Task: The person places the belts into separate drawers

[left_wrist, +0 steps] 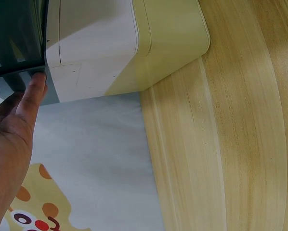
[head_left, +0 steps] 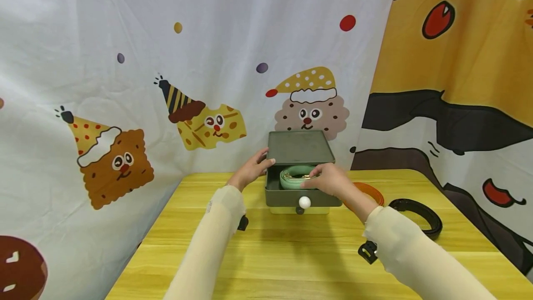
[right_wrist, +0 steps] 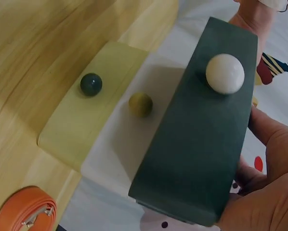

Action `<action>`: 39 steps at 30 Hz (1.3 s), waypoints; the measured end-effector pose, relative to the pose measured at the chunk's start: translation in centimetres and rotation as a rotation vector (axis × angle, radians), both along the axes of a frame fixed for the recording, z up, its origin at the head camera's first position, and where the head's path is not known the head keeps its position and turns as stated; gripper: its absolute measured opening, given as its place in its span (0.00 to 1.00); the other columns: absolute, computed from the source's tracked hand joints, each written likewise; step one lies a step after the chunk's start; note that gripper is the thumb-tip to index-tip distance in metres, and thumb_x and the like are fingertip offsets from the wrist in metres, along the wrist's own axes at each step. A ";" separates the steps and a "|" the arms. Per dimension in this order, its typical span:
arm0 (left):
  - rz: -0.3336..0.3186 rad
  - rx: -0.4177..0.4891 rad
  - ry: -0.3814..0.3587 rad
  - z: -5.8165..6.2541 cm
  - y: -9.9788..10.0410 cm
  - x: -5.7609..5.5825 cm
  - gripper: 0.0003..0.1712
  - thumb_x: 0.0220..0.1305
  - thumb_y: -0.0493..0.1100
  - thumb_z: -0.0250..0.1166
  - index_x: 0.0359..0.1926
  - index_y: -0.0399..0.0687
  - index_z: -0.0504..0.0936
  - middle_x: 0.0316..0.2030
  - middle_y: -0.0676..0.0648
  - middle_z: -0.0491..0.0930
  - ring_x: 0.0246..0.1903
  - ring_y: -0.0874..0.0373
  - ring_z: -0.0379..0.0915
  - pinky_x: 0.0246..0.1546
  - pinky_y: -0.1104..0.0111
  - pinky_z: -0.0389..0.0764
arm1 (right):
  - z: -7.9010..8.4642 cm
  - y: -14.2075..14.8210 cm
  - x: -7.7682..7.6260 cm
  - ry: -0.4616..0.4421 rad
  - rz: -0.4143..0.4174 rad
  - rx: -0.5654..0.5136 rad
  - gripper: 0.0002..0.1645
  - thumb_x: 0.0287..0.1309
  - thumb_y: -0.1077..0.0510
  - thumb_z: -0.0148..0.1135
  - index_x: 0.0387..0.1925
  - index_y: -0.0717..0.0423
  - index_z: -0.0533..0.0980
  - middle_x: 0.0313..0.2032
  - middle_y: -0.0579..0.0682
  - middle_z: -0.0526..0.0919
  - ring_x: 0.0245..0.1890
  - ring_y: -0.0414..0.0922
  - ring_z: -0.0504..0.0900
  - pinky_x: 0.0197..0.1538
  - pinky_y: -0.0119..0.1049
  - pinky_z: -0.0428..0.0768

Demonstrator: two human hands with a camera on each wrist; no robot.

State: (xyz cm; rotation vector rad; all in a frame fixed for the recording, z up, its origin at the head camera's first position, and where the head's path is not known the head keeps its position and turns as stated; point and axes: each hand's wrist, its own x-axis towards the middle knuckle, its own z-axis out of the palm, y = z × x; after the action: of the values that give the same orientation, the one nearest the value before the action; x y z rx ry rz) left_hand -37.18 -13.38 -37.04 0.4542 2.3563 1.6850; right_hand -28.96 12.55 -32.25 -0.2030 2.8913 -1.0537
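A small drawer box has its dark green top drawer [head_left: 287,198] pulled out, with a white round knob [right_wrist: 225,73] on its front. Inside that drawer lies a coiled light green belt [head_left: 290,183] with gold-coloured metal on it. My right hand [head_left: 329,179] reaches over the drawer front and pinches the coil's right side. In the right wrist view the drawer front hides the belt and the fingertips. At the box's left side, my left hand [head_left: 252,169] touches the green section with extended fingers [left_wrist: 32,98].
The box's white middle drawer [right_wrist: 129,120] and pale yellow bottom drawer [right_wrist: 81,115] stay pushed in. Right of the box, a coiled orange belt [head_left: 370,191] and a coiled black belt [head_left: 430,219] lie on the wooden table [head_left: 291,263]. A printed curtain [head_left: 225,59] hangs behind.
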 end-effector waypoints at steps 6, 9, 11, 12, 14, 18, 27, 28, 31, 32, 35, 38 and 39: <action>0.000 0.005 0.008 0.2 0.1 0.0 0.44 0.72 0.58 0.59 0.80 0.59 0.48 0.77 0.45 0.47 0.73 0.49 0.52 0.67 0.53 0.66 | -0.3 -0.6 0.0 0.039 -0.042 0.004 0.21 0.50 0.44 0.76 0.36 0.55 0.80 0.38 0.51 0.81 0.32 0.48 0.74 0.31 0.39 0.73; 0.001 0.003 0.009 0.3 0.1 0.1 0.44 0.72 0.58 0.59 0.79 0.59 0.48 0.77 0.45 0.47 0.73 0.49 0.52 0.67 0.53 0.65 | -0.3 -0.8 0.0 0.043 -0.057 0.008 0.22 0.50 0.45 0.76 0.37 0.55 0.81 0.40 0.52 0.81 0.33 0.48 0.75 0.32 0.39 0.74; 0.003 -0.001 0.009 0.3 0.1 0.1 0.43 0.72 0.58 0.59 0.79 0.59 0.48 0.77 0.46 0.47 0.73 0.49 0.52 0.67 0.53 0.65 | -0.4 -0.9 -0.1 0.050 -0.061 0.015 0.22 0.51 0.45 0.76 0.39 0.56 0.81 0.42 0.54 0.82 0.34 0.49 0.76 0.33 0.40 0.76; 0.005 -0.002 0.008 0.3 0.1 0.1 0.43 0.72 0.58 0.59 0.79 0.60 0.49 0.77 0.46 0.47 0.73 0.49 0.52 0.67 0.53 0.66 | -0.4 -0.9 -0.1 0.056 -0.063 0.018 0.22 0.51 0.46 0.76 0.40 0.57 0.81 0.43 0.55 0.82 0.34 0.49 0.77 0.33 0.41 0.76; 0.008 -0.003 0.008 0.3 0.1 0.1 0.43 0.72 0.58 0.59 0.79 0.59 0.49 0.77 0.46 0.47 0.73 0.49 0.52 0.67 0.53 0.66 | -0.5 -1.0 -0.2 0.076 -0.063 0.021 0.22 0.54 0.47 0.75 0.43 0.58 0.81 0.46 0.56 0.82 0.36 0.51 0.78 0.36 0.43 0.78; 0.008 -0.003 0.009 0.3 0.0 0.0 0.43 0.72 0.58 0.59 0.79 0.59 0.48 0.77 0.45 0.47 0.73 0.49 0.52 0.67 0.53 0.66 | -0.6 -1.0 -0.3 0.130 -0.066 -0.003 0.22 0.59 0.51 0.71 0.50 0.61 0.81 0.49 0.59 0.82 0.43 0.54 0.79 0.41 0.47 0.79; 0.015 0.010 0.012 0.2 -0.2 0.1 0.43 0.72 0.56 0.59 0.79 0.59 0.49 0.77 0.45 0.47 0.73 0.49 0.51 0.67 0.53 0.65 | -0.5 -0.9 0.2 0.145 -0.059 -0.138 0.28 0.63 0.49 0.67 0.58 0.61 0.77 0.56 0.61 0.79 0.55 0.58 0.77 0.51 0.52 0.79; 0.016 0.008 0.014 0.1 -0.2 0.1 0.43 0.72 0.57 0.59 0.79 0.59 0.49 0.77 0.45 0.47 0.73 0.49 0.52 0.67 0.53 0.65 | -0.4 -0.9 0.2 0.143 -0.061 -0.154 0.28 0.63 0.49 0.67 0.59 0.61 0.77 0.56 0.61 0.79 0.56 0.58 0.77 0.52 0.52 0.79; 0.019 -0.001 0.015 0.0 -0.2 0.1 0.43 0.72 0.57 0.59 0.79 0.60 0.49 0.77 0.45 0.47 0.73 0.49 0.52 0.67 0.53 0.65 | -0.3 -0.9 0.3 0.145 -0.065 -0.194 0.28 0.64 0.48 0.66 0.60 0.60 0.77 0.57 0.61 0.79 0.56 0.57 0.77 0.53 0.52 0.79; 0.019 -0.004 0.014 0.0 -0.2 0.1 0.43 0.72 0.58 0.59 0.79 0.60 0.49 0.77 0.45 0.47 0.73 0.49 0.52 0.67 0.53 0.65 | -0.2 -0.9 0.4 0.147 -0.068 -0.205 0.28 0.64 0.48 0.66 0.60 0.60 0.77 0.57 0.61 0.79 0.56 0.57 0.77 0.53 0.52 0.79; 0.015 -0.010 0.012 -0.1 -0.1 0.2 0.43 0.71 0.59 0.59 0.79 0.61 0.49 0.77 0.45 0.48 0.73 0.48 0.52 0.67 0.53 0.65 | -0.1 -0.7 0.7 0.155 -0.074 -0.237 0.29 0.64 0.47 0.65 0.60 0.60 0.76 0.56 0.61 0.80 0.55 0.57 0.77 0.53 0.51 0.79; 0.009 -0.009 0.010 -0.1 0.0 0.2 0.43 0.71 0.59 0.59 0.79 0.61 0.49 0.77 0.45 0.48 0.73 0.48 0.53 0.68 0.53 0.65 | 0.0 -0.5 1.0 0.167 -0.082 -0.260 0.29 0.64 0.47 0.65 0.60 0.60 0.76 0.54 0.60 0.80 0.54 0.56 0.78 0.53 0.50 0.79; 0.008 -0.006 0.010 -0.1 0.0 0.1 0.43 0.71 0.59 0.60 0.79 0.61 0.49 0.77 0.45 0.48 0.73 0.48 0.53 0.68 0.53 0.65 | 0.0 -0.4 1.1 0.172 -0.085 -0.266 0.29 0.64 0.47 0.66 0.60 0.60 0.76 0.54 0.60 0.81 0.53 0.55 0.78 0.53 0.50 0.79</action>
State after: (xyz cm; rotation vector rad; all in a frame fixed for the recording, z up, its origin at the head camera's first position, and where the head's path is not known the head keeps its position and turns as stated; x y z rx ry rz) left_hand -37.03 -13.38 -37.15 0.4539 2.3726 1.6820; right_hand -27.82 12.11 -32.28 -0.1923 2.9199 -1.5081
